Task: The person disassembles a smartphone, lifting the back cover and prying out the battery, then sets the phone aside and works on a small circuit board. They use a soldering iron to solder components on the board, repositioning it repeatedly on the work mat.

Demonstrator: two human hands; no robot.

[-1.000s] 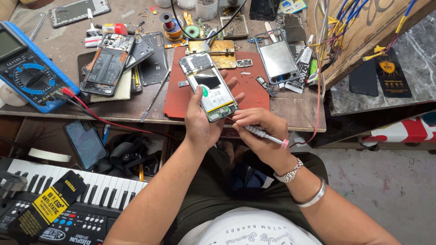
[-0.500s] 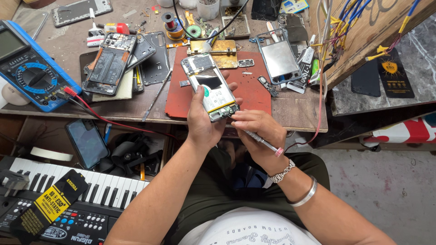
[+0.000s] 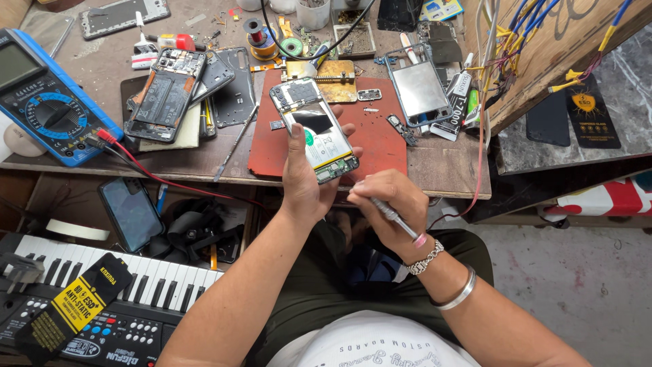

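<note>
My left hand (image 3: 303, 178) grips an opened phone (image 3: 314, 129) with its back cover off, held over the front edge of the red work mat (image 3: 380, 139). The battery and circuit board face up. My right hand (image 3: 386, 204) holds a thin metal screwdriver (image 3: 397, 221) with a pink end cap. Its tip points at the phone's lower end, close to the small board there. Both wrists hover just off the table's front edge.
A blue multimeter (image 3: 42, 102) with red and black leads lies at the left. Another opened phone (image 3: 166, 94), back covers, a metal frame (image 3: 420, 88), tape rolls and small parts crowd the table. Below are a keyboard (image 3: 102, 292) and a dark phone (image 3: 130, 212).
The phone and my left hand have shifted slightly. My right hand has moved closer to the phone's lower end with the screwdriver.
</note>
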